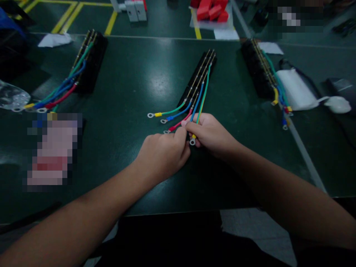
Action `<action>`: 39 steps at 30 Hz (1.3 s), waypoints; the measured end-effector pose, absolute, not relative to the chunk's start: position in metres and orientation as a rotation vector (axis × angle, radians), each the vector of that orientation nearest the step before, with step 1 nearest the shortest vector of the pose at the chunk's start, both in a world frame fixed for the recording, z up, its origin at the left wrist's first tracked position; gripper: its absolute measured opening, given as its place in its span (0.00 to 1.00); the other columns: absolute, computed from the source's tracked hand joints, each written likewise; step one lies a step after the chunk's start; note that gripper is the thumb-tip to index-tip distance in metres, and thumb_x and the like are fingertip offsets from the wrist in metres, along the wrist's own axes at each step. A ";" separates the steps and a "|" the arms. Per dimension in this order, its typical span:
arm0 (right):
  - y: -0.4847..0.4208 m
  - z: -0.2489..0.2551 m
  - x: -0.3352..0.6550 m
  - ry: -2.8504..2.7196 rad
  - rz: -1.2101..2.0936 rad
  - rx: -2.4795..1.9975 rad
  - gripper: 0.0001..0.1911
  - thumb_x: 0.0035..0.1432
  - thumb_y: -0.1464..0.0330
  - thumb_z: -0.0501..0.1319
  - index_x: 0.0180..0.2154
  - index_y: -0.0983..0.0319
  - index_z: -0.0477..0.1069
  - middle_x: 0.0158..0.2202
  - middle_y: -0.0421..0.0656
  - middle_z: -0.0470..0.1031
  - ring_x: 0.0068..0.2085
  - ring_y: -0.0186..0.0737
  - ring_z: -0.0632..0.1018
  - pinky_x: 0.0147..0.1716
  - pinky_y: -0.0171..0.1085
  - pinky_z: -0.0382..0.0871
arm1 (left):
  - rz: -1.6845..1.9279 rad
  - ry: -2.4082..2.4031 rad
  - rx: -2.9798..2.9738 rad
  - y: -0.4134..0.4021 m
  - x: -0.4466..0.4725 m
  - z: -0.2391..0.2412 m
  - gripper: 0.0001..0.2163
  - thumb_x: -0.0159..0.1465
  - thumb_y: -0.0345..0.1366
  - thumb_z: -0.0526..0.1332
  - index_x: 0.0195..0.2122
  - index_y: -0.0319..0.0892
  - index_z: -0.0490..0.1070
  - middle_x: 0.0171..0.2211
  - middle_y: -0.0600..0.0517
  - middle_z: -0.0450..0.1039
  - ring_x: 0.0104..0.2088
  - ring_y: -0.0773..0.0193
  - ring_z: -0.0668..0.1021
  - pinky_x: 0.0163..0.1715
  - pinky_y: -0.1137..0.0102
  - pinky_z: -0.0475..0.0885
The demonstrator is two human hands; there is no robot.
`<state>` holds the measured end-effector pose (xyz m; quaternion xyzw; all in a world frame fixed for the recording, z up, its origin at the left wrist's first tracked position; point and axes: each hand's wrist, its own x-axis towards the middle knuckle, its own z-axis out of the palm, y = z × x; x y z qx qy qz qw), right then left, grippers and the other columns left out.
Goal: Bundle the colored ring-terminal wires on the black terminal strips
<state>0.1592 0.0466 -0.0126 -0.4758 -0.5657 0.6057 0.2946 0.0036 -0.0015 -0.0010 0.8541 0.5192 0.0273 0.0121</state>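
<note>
A long black strip (199, 68) with rows of brass-coloured metal bars lies on the green table in front of me, wires fanning from its near end. My right hand (210, 130) is closed around a green wire (206, 87) and a blue wire (199, 98). Below its thumb pokes out a ring terminal (193, 141) with a yellow sleeve. Pressed against it, my left hand (164, 150) is closed, and its fingertips are hidden. Beside the hands a red wire (185, 120), a second blue wire (178, 114) and a second green wire (174, 111) end in ring terminals.
Similar wired strips lie at the left (93, 63) and the right (257, 66). A blurred-out phone-like object (55, 148) rests at the left, near clear plastic (12, 96). On the right is a white packet (296, 89). Red parts (213, 11) and grey blocks (135, 10) stand farther back.
</note>
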 end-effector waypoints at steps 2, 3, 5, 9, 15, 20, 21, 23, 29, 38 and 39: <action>0.047 -0.012 0.159 -1.510 1.609 -1.259 0.12 0.66 0.71 0.59 0.28 0.63 0.69 0.16 0.35 0.64 0.15 0.26 0.63 0.14 0.27 0.53 | 0.084 1.618 2.668 -0.002 0.003 -0.001 0.14 0.71 0.39 0.51 0.47 0.38 0.72 0.32 0.42 0.82 0.30 0.44 0.85 0.26 0.59 0.76; 0.047 -0.012 0.159 -1.510 1.610 -1.257 0.13 0.66 0.71 0.60 0.27 0.63 0.69 0.15 0.35 0.64 0.15 0.26 0.63 0.14 0.27 0.52 | 0.082 1.620 2.668 -0.002 0.003 -0.001 0.14 0.71 0.39 0.50 0.47 0.38 0.72 0.32 0.42 0.82 0.30 0.44 0.85 0.26 0.59 0.76; 0.047 -0.012 0.159 -1.506 1.610 -1.253 0.13 0.66 0.71 0.60 0.27 0.63 0.69 0.15 0.35 0.64 0.15 0.26 0.63 0.14 0.27 0.52 | 0.077 1.622 2.661 -0.002 0.003 -0.001 0.14 0.71 0.39 0.50 0.48 0.38 0.71 0.33 0.42 0.82 0.30 0.45 0.85 0.27 0.59 0.76; 0.046 -0.011 0.159 -1.493 1.621 -1.251 0.13 0.66 0.71 0.59 0.26 0.63 0.69 0.15 0.35 0.64 0.15 0.27 0.63 0.14 0.27 0.53 | 0.077 1.624 2.655 -0.002 0.003 -0.001 0.15 0.71 0.39 0.50 0.49 0.37 0.71 0.33 0.41 0.82 0.30 0.44 0.85 0.27 0.58 0.76; 0.046 -0.011 0.159 -1.504 1.608 -1.240 0.14 0.66 0.71 0.60 0.26 0.63 0.68 0.14 0.34 0.63 0.15 0.27 0.63 0.14 0.27 0.53 | 0.050 1.634 2.649 -0.002 0.003 0.000 0.15 0.71 0.38 0.50 0.49 0.37 0.71 0.33 0.41 0.82 0.31 0.44 0.85 0.27 0.59 0.76; 0.046 -0.010 0.158 -1.499 1.612 -1.255 0.13 0.66 0.72 0.60 0.26 0.63 0.68 0.14 0.34 0.63 0.15 0.27 0.63 0.14 0.27 0.53 | 0.085 1.625 2.666 -0.002 0.002 -0.002 0.16 0.71 0.39 0.50 0.50 0.36 0.72 0.33 0.41 0.82 0.30 0.45 0.85 0.27 0.60 0.75; 0.046 -0.010 0.158 -1.496 1.612 -1.254 0.13 0.66 0.72 0.60 0.26 0.63 0.68 0.14 0.34 0.63 0.15 0.27 0.63 0.14 0.27 0.53 | 0.091 1.621 2.675 -0.002 0.002 -0.002 0.16 0.71 0.39 0.50 0.50 0.36 0.72 0.33 0.41 0.82 0.30 0.45 0.85 0.27 0.60 0.75; 0.046 -0.010 0.158 -1.490 1.617 -1.248 0.14 0.66 0.72 0.60 0.26 0.63 0.68 0.15 0.34 0.63 0.15 0.27 0.63 0.14 0.27 0.54 | 0.100 1.621 2.682 -0.002 0.003 -0.002 0.16 0.71 0.39 0.51 0.51 0.36 0.71 0.33 0.41 0.82 0.30 0.45 0.85 0.27 0.60 0.74; 0.047 -0.011 0.159 -1.507 1.609 -1.253 0.13 0.66 0.71 0.60 0.27 0.63 0.69 0.15 0.35 0.64 0.15 0.27 0.63 0.15 0.27 0.54 | 0.075 1.620 2.675 -0.002 0.003 -0.002 0.16 0.70 0.39 0.51 0.51 0.35 0.71 0.33 0.40 0.82 0.31 0.44 0.85 0.27 0.60 0.75; 0.046 -0.010 0.159 -1.508 1.603 -1.253 0.14 0.66 0.71 0.60 0.26 0.63 0.69 0.14 0.34 0.63 0.15 0.27 0.62 0.15 0.27 0.53 | 0.100 1.598 2.672 -0.001 0.004 -0.002 0.17 0.71 0.38 0.50 0.53 0.36 0.70 0.36 0.41 0.83 0.32 0.42 0.85 0.28 0.56 0.77; 0.046 -0.010 0.159 -1.512 1.602 -1.251 0.14 0.66 0.71 0.60 0.26 0.63 0.69 0.14 0.34 0.63 0.15 0.27 0.62 0.15 0.27 0.53 | 0.090 1.611 2.668 -0.001 0.004 -0.002 0.17 0.71 0.38 0.50 0.52 0.36 0.70 0.35 0.42 0.83 0.31 0.43 0.85 0.28 0.57 0.77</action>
